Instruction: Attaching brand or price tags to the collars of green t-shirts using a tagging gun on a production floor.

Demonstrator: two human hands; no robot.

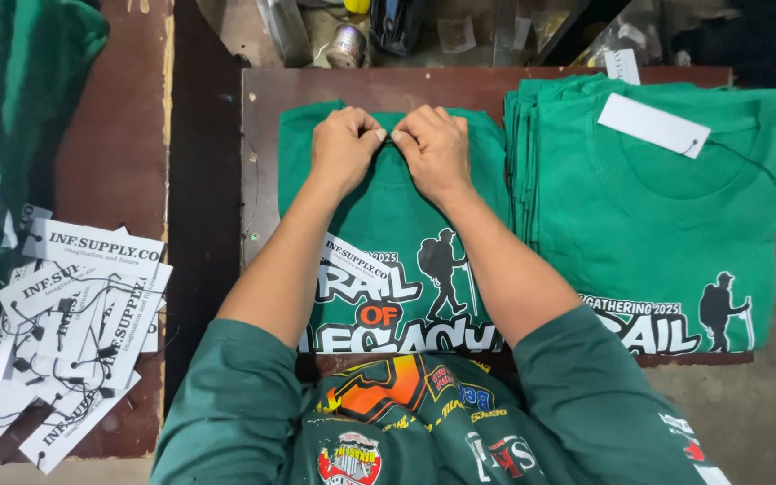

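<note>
While both hands worked at the collar, the green T-shirt (397, 216) lay flat on the brown bench (262, 99), directly in front of the person, with its neck at 12 o'clock and its printed front facing up. The left hand (345, 144) and the right hand (433, 144) met at the middle of the neckline, knuckles almost touching. Each grip was narrow, the fingertips pinched on the collar edge; whether something small was also held between them, I could not tell, because the fingers covered that spot. The shirt seemed laid this way so that the collar stayed close to both hands and the cloth did not slide.

A white paper tag (357, 260) with a dark string rested on the shirt beside the left forearm, near the print.

At 3 o'clock, just beside this shirt, stood a stack of folded green shirts (657, 216). The top one already carried a white hang tag (653, 124) on a thin string at its neck, so finished pieces appeared to be collected there.

At 9 o'clock, on a separate brown board (119, 135), a loose pile of white tags (69, 323) with strings lay well apart from the shirt, probably as a supply within reach of the left arm.
</note>
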